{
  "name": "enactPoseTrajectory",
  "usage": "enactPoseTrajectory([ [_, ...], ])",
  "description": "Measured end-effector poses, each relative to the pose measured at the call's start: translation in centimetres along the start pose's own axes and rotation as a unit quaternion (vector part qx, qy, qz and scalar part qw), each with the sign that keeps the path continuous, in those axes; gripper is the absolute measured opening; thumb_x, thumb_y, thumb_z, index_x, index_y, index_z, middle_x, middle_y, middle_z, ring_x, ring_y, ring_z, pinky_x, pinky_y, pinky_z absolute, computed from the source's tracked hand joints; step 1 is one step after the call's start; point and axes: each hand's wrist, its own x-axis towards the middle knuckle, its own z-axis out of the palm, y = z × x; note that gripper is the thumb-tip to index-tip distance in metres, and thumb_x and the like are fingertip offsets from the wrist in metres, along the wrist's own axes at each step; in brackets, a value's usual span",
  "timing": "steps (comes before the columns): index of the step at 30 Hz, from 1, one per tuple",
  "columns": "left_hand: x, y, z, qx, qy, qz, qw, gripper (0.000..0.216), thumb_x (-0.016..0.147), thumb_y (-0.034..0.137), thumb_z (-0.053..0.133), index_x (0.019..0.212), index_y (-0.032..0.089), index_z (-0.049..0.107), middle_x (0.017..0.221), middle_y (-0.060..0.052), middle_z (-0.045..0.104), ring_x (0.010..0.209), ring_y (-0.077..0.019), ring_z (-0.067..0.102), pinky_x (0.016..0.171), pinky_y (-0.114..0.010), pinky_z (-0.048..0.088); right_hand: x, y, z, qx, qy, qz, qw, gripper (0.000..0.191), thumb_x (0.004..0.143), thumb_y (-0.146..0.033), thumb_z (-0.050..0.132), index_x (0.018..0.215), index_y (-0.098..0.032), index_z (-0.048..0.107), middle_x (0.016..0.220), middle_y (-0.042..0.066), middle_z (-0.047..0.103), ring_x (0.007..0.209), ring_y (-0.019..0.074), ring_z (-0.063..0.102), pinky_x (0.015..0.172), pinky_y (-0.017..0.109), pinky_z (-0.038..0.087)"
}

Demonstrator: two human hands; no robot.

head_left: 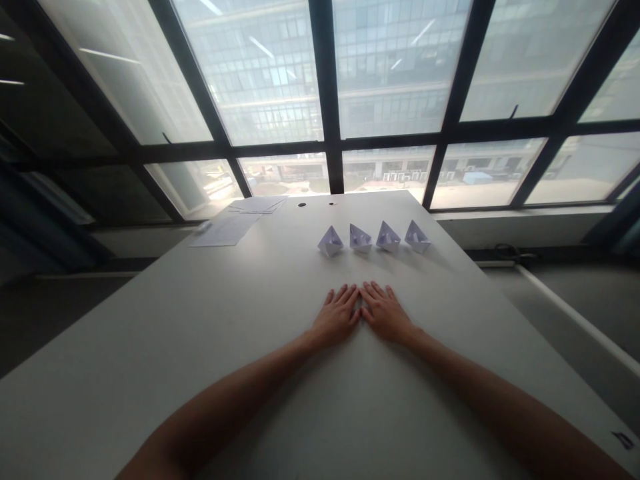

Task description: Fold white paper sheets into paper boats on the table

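Observation:
My left hand (337,315) lies palm down on the white table (240,300), fingers stretched out and holding nothing. Beside it, my right hand (386,312) rests flat in the same way, also empty. The thumbs and forefingers of both hands meet or nearly meet at the middle. Just beyond my fingertips stands a row of several folded white paper boats: the leftmost paper boat (331,243), another paper boat (360,239), a third paper boat (389,237) and the rightmost paper boat (417,237). Neither hand touches them.
Sheets of white paper (225,230) lie at the table's far left. Two small dark round spots, one a hole (301,205), show near the far edge. A dark mark (623,440) is at the near right. Large framed windows (390,67) rise behind the table.

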Motion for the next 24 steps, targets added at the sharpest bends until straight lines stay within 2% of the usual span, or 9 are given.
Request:
enactPoseTrajectory([
  [24, -0.05, 0.20, -0.69, -0.011, 0.003, -0.004, 1.000, 0.055, 0.099, 0.041, 0.036, 0.151, 0.023, 0.031, 0.158, -0.006, 0.031, 0.147, -0.0234, 0.022, 0.119, -0.047, 0.018, 0.11, 0.28, -0.01, 0.018, 0.001, 0.000, 1.000, 0.057, 0.096, -0.034, 0.041, 0.149, -0.017, 0.036, 0.158, 0.010, 0.031, 0.147, 0.0234, 0.020, 0.119, 0.047, 0.010],
])
